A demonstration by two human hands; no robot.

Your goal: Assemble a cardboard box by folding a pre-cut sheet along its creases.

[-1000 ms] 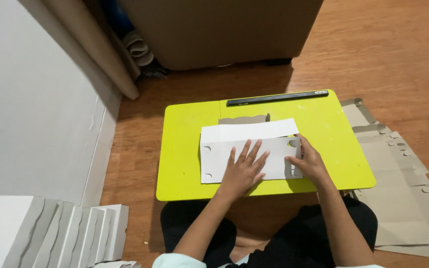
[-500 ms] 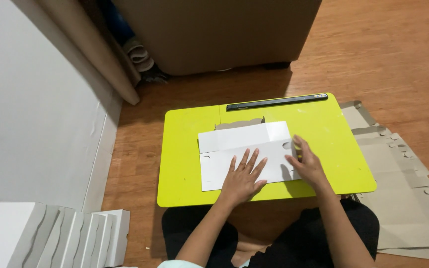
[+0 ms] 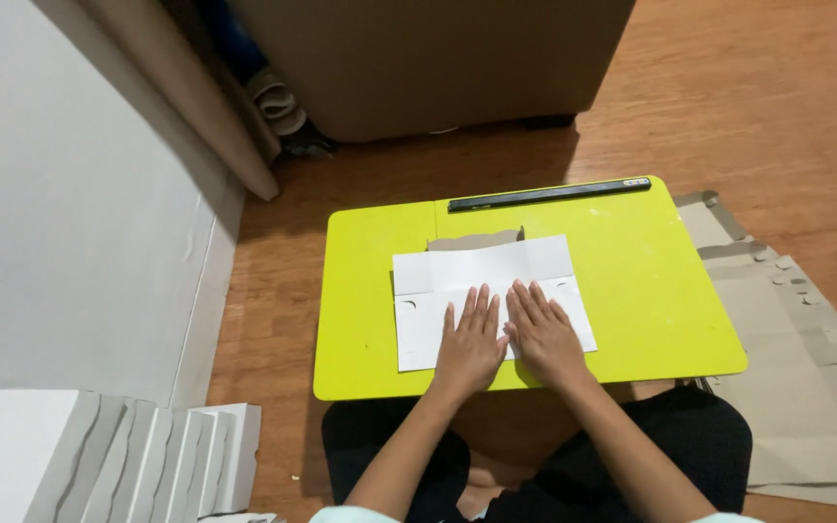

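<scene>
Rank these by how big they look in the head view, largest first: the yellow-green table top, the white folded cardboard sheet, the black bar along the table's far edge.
1. Yellow-green table top, clearly largest.
2. White folded cardboard sheet, under the left hand and right hand.
3. Black bar, long but thin, smallest.

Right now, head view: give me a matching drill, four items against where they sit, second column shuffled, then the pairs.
Items:
1. black bar
2. white folded card sheet
3. brown card blanks
4. stack of white boxes

Places:
A. on the floor to the right of the table
B. under both hands, mid-table
C. by the wall, lower left
D. along the far edge of the yellow-green table

Pairs: 1-D, 2-B, 3-A, 4-C
</scene>
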